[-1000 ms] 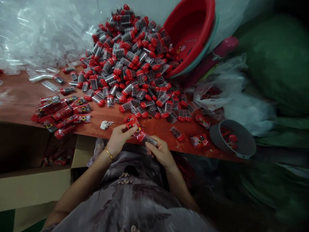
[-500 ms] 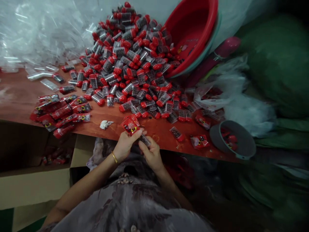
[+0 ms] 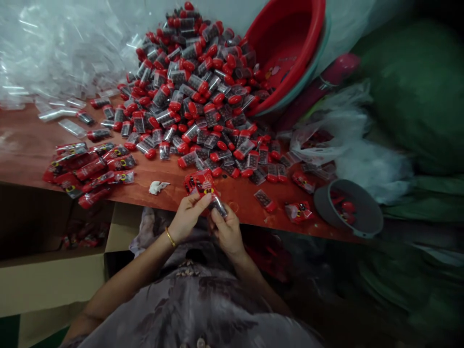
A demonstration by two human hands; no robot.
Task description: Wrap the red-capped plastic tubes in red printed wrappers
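My left hand (image 3: 189, 212), with a gold bangle at its wrist, pinches a red printed packet (image 3: 198, 181) between thumb and fingers. My right hand (image 3: 227, 233) is closed on a small clear container (image 3: 219, 207) with dark contents. The container's upper end meets the lower edge of the packet; whether it is inside the packet I cannot tell. Both hands are just in front of the table edge, above my lap. Beyond them rises a large heap of red-capped clear containers (image 3: 188, 92) with dark bits inside.
Filled red packets (image 3: 90, 169) lie in a pile at left, above an open cardboard box (image 3: 54, 275). A white scrap (image 3: 158, 187) lies on the red tabletop (image 3: 152, 169). To the right are a grey bowl (image 3: 322, 212), plastic bags (image 3: 377, 169) and a tilted red basin (image 3: 286, 38).
The clear container in my right hand has come up against the packet and tilted more upright. The packet has turned slightly in my left hand. The view has shifted a little.
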